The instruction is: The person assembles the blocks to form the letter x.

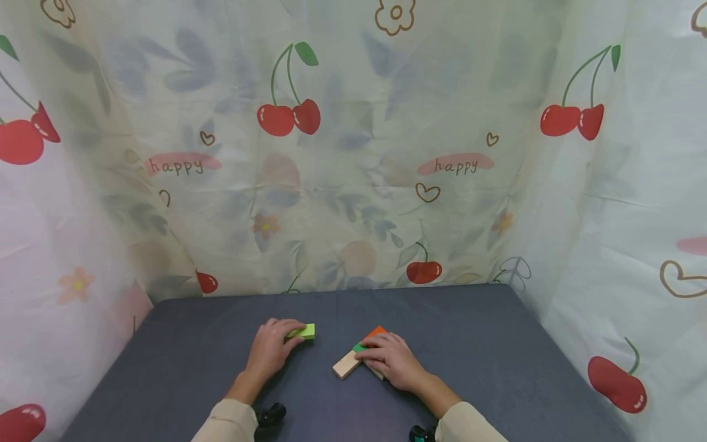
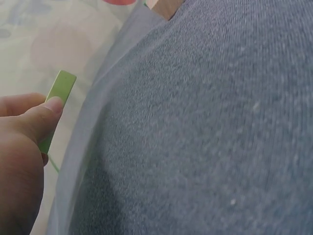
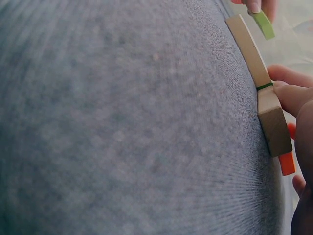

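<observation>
My left hand (image 1: 270,347) pinches a light green block (image 1: 308,332) between thumb and fingers. In the left wrist view the thumb lies along one side of the green block (image 2: 62,85). My right hand (image 1: 393,362) reaches over a group of touching blocks, its thumb and finger at a darker green block (image 1: 359,348). A plain wooden block (image 1: 347,365) extends from this toward the near left. An orange block (image 1: 378,330) shows beyond the fingers. Another wooden block (image 3: 275,131) lies partly under the right hand, mostly hidden in the head view.
A dark grey cloth covers the table (image 1: 309,399). Behind and beside it hangs a pale curtain (image 1: 342,153) printed with cherries, flowers and words. Dark wrist devices (image 1: 272,415) sit at both sleeves.
</observation>
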Demonstrator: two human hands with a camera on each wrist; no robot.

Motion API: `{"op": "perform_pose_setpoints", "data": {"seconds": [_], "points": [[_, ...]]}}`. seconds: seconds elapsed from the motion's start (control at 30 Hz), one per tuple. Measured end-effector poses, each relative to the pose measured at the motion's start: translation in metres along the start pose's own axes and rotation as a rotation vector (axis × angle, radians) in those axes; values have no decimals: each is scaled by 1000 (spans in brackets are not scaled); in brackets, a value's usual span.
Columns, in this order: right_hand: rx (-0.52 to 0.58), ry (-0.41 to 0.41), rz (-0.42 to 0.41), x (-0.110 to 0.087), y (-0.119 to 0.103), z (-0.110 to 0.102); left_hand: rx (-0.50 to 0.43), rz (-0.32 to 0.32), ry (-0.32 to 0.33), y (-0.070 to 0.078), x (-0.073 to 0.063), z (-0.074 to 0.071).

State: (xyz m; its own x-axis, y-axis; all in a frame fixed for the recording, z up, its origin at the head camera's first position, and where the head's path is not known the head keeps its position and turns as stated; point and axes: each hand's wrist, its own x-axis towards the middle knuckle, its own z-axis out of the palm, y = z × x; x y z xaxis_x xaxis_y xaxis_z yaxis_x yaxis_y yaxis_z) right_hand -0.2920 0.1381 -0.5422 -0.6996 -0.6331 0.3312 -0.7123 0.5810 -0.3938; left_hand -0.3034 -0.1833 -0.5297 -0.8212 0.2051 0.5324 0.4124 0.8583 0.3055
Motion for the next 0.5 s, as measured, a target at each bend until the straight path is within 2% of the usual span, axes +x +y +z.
{"op": "perform_pose_setpoints", "data": {"seconds": [0.13, 0.5], "points": [[0, 0, -2, 0, 1, 1, -11, -1, -4, 3, 1, 2], [-2, -5, -2, 0, -1, -1, -52, -45, -71, 16, 0, 8]]}}
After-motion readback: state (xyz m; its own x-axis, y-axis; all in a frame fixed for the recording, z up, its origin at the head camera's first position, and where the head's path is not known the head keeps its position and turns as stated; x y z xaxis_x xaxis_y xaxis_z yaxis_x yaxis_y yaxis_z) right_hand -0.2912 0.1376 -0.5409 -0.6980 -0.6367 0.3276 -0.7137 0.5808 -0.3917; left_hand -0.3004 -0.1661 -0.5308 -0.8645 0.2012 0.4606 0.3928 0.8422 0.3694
